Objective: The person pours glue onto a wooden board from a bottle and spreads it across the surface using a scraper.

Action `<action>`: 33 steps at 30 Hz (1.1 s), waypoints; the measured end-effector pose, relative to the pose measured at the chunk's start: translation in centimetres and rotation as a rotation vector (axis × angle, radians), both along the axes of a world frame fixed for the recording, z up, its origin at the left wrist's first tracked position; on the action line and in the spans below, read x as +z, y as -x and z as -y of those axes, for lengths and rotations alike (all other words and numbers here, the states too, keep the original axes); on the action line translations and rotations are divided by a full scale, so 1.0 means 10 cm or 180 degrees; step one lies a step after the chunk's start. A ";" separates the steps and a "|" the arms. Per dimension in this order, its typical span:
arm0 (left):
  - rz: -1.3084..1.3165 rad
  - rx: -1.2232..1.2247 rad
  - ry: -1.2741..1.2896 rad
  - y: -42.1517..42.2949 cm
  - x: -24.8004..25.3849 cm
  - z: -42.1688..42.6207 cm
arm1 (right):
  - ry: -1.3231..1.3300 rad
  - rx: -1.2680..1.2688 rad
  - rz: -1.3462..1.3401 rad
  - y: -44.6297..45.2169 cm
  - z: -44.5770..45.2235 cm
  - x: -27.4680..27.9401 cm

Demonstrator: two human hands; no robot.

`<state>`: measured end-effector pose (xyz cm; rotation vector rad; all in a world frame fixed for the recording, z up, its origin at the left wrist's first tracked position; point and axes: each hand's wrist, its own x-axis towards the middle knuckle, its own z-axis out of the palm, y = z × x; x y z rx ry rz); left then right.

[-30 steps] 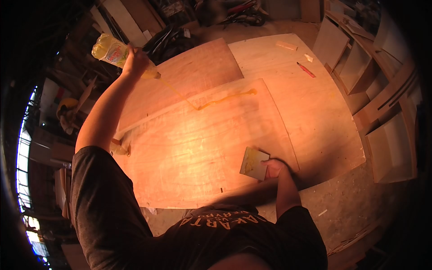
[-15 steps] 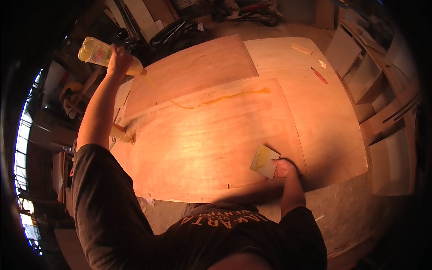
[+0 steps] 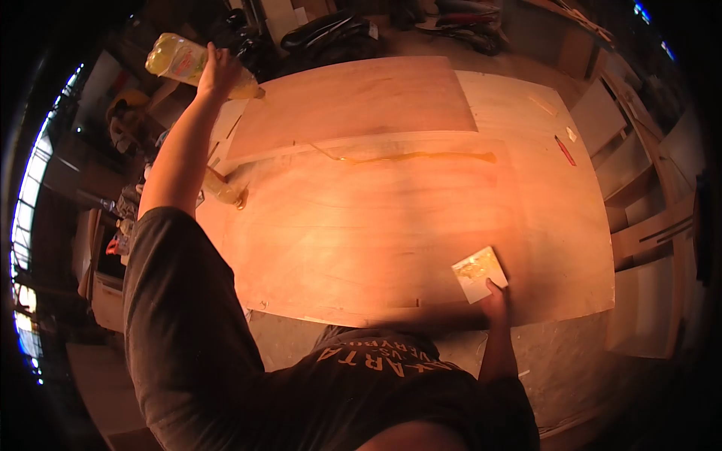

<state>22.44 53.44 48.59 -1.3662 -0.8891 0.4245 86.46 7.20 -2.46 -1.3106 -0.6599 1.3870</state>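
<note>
Left hand — grips a tilted plastic bottle. Right hand — pinches a smeared square plate. Amber streak lies across the wooden board.

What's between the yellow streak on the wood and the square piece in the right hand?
Just a bare stretch of wooden panel between the yellow streak and the square piece in the right hand, seen in the head view.

Yellow trail (on the board) longer; smeared block turned.
</note>
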 end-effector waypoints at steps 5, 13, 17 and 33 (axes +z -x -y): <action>0.0138 0.0504 0.0174 0.63 -0.11 -0.06 | -0.0217 -0.1271 0.0056 0.66 0.48 0.41; 0.0460 0.1329 0.0779 1.29 -0.10 0.20 | 0.0843 -0.2212 0.0481 1.61 1.20 0.74; 0.0755 0.1197 0.0798 1.68 -0.25 -0.01 | 0.0906 -0.2694 0.0174 1.98 1.56 0.72; 0.0728 0.1202 0.0772 2.23 -0.22 -0.38 | -0.0361 -0.2117 -0.1315 2.32 2.10 1.33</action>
